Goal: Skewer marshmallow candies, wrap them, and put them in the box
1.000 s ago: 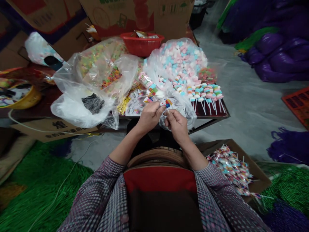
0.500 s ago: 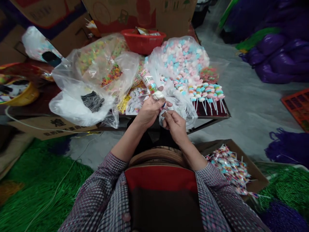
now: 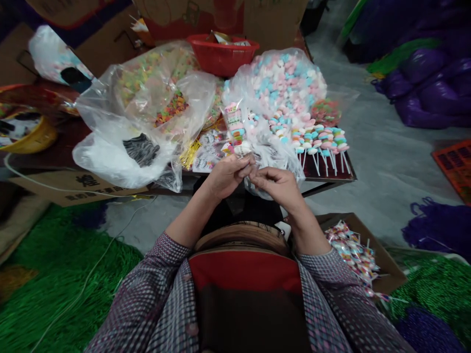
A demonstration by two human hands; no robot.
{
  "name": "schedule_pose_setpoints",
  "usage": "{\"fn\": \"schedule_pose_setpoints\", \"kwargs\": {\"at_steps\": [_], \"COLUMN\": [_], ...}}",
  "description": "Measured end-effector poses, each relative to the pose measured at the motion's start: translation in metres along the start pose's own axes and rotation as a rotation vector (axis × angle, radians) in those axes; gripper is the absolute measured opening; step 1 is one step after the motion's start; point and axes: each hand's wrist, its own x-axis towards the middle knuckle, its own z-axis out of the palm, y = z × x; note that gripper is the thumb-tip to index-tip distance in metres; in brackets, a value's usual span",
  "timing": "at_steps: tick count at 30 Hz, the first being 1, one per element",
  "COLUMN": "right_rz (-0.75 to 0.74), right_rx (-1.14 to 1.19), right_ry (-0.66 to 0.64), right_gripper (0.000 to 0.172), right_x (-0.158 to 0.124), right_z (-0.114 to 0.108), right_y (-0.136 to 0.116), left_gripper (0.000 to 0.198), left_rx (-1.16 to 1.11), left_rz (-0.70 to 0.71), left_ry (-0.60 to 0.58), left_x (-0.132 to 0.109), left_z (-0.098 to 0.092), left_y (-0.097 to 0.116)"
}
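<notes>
Desk (image 3: pixel 73 131), dark red: one, carrying the stock below. Clear bag of green, yellow and orange sweets (image 3: pixel 138 81): lay toward the desk's left half, mouth spread open. Clear bag of pink, blue and white marshmallows (image 3: pixel 290 78): lay toward the rear right corner. Carton (image 3: pixel 387 268): stood below the desk's right end, filled with wrapped sweets. Red basin (image 3: pixel 221 58): stood by the rear edge. Skewered marshmallows (image 3: pixel 320 138): in a row at the front right corner, sticks toward the front edge. Left hand (image 3: pixel 227 175): clamped on the packet's lower end. Right hand (image 3: pixel 278 184): fingertips beside the left's; grip could not be told. Packet of marshmallows (image 3: pixel 235 126): upright, over the front edge. Gold ties (image 3: pixel 190 153): bundled near the front edge.
</notes>
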Motion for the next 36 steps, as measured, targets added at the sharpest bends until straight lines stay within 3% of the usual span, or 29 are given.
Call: {"fn": "schedule_pose_setpoints", "kwargs": {"at_steps": [3,8,14,20,24,28,32,34,36], "right_rz": [-0.034,-0.06,-0.151,-0.27,-0.321,-0.322,-0.284,-0.267,-0.249], "right_rx": [0.052,0.184,-0.037,-0.226,-0.194,-0.172,-0.102,-0.045,-0.008], "right_ry": [0.022,0.205,0.101,0.074,0.102,0.132,0.17,0.191,0.213], "right_gripper": [0.025,0.022,0.046,0.072,0.069,0.064,0.06,0.058,0.056], "right_x": [0.007,0.021,0.03,0.033,0.044,0.053,0.055,0.056,0.058], "right_z": [-0.006,-0.002,0.005,-0.007,-0.023,-0.021,-0.01,-0.007,-0.006], "right_y": [-0.003,0.001,0.007,0.013,0.012,0.013,0.021,0.027,0.032], "left_gripper": [0.019,0.02,0.026,0.027,0.03,0.028,0.015,0.023,0.028], "left_rx": [-0.03,0.016,0.102,0.112,0.069,0.061,0.1,0.197,0.382], "left_rz": [-0.031,-0.141,-0.118,-0.169,-0.286,-0.364,-0.325,-0.276,-0.209], "left_ry": [-0.006,-0.003,-0.014,-0.143,-0.216,-0.29,-0.087,0.018,0.048], "left_x": [-0.001,-0.002,0.0,-0.003,-0.007,-0.008,-0.009,-0.01,-0.01], "left_z": [-0.002,-0.007,-0.012,-0.021,-0.024,-0.022,-0.023,-0.026,-0.03], "left_y": [0.007,0.001,-0.01,-0.005,-0.011,-0.021,-0.03,-0.033,-0.036]}}
